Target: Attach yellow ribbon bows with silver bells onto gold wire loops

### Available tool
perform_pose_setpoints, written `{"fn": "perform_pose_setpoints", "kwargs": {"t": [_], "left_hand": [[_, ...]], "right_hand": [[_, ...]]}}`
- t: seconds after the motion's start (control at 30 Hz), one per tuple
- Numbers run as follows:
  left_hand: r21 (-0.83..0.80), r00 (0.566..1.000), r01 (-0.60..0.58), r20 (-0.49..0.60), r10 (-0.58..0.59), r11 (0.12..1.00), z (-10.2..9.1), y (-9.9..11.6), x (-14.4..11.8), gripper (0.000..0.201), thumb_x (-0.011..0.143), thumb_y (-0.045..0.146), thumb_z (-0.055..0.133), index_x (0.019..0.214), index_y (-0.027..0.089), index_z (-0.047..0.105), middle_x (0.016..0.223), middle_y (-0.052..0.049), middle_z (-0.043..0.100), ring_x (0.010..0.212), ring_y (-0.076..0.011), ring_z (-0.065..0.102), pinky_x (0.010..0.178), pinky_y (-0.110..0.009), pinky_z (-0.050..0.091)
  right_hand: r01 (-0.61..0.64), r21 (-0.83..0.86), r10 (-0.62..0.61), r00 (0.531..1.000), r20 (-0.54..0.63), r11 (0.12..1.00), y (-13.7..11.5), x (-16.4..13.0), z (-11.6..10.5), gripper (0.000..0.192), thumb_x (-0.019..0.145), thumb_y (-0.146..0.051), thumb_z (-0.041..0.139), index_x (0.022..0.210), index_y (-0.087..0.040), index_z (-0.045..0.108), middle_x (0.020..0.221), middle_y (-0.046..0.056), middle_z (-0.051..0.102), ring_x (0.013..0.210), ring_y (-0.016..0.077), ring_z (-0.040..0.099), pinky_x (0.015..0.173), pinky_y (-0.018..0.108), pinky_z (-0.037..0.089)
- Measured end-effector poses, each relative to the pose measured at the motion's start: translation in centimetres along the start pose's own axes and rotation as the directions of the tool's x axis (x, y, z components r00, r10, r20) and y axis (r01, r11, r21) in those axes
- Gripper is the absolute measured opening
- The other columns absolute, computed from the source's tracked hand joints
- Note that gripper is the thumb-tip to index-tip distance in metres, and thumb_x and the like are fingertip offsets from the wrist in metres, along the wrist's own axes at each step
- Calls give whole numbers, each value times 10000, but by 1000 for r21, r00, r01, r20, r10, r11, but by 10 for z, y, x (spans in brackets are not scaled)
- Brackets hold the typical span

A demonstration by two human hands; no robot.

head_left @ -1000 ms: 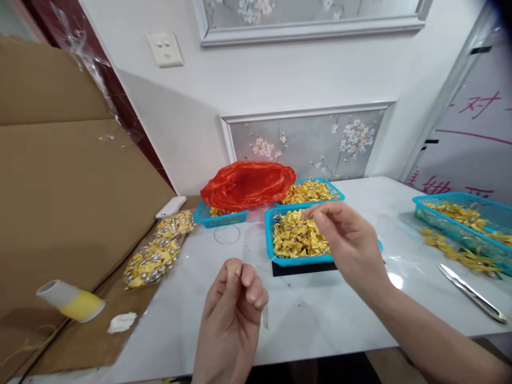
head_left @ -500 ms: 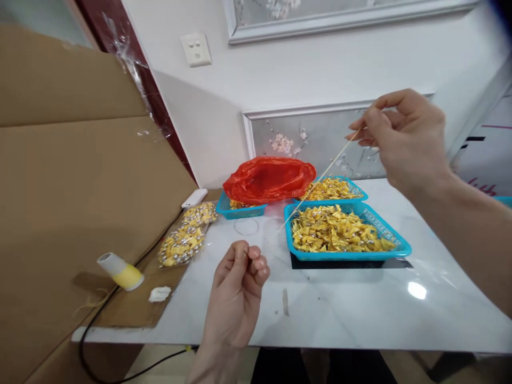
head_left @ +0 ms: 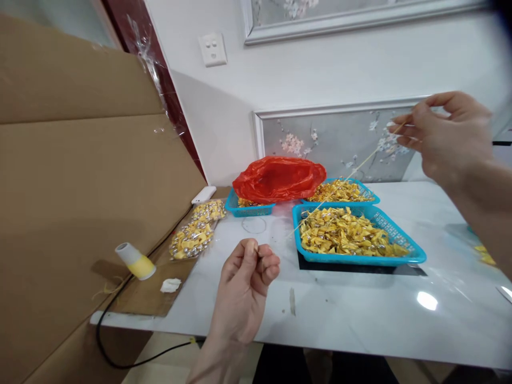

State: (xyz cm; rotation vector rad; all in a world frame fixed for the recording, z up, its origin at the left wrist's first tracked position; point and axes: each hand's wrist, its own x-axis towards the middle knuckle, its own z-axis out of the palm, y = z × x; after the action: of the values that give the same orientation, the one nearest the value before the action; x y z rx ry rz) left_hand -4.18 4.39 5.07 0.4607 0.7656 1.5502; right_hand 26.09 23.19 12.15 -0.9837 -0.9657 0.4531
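A thin pale cord [head_left: 362, 164] runs in a straight slanting line down from my right hand [head_left: 452, 130], raised at the right with its fingers pinched on it. My left hand [head_left: 246, 288] is closed in a pinch above the front of the table, palm turned up. Toward its fingertips the cord grows too faint to follow, but it points to them. Behind the cord stands a blue basket [head_left: 416, 253] heaped with gold foil-like pieces [head_left: 348, 232].
A red plastic bag [head_left: 280, 178] rests over a small blue basket [head_left: 250, 212]. Another blue basket [head_left: 370, 197] stands behind. Bagged gold-and-silver pieces [head_left: 192, 237], a yellow-white cone [head_left: 136, 261] and crumpled tissue [head_left: 170, 285] lie left, beside tall cardboard [head_left: 80, 186] and a black cable [head_left: 100, 341].
My right hand has moved right, away from the left hand, and the visible stretch of cord is longer. My left hand stays pinched. The whole view has shifted slightly.
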Motion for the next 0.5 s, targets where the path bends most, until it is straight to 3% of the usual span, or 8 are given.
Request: {"fn": "perform_pose_setpoints", "kwargs": {"t": [0.23,0.5], "left_hand": [[14,1000,11,8,-11,1000,1,-1,-3,271,647,212,897,738,130,656,714,-5,705,613,-96,689,565,-146,591],[22,1000,19,5,-19,1000,2,-4,-1,276,653,221,895,742,134,648,719,-8,714,619,-98,696,575,-147,592]], "right_hand": [[-31,-69,25,996,-84,997,3,9,-20,134,900,-70,567,883,-201,538,769,38,699,694,155,713,608,264,510],[-110,-98,96,986,-138,989,-3,9,-26,199,879,-56,558,820,-238,503,734,24,664,698,157,700,741,344,530]]}}
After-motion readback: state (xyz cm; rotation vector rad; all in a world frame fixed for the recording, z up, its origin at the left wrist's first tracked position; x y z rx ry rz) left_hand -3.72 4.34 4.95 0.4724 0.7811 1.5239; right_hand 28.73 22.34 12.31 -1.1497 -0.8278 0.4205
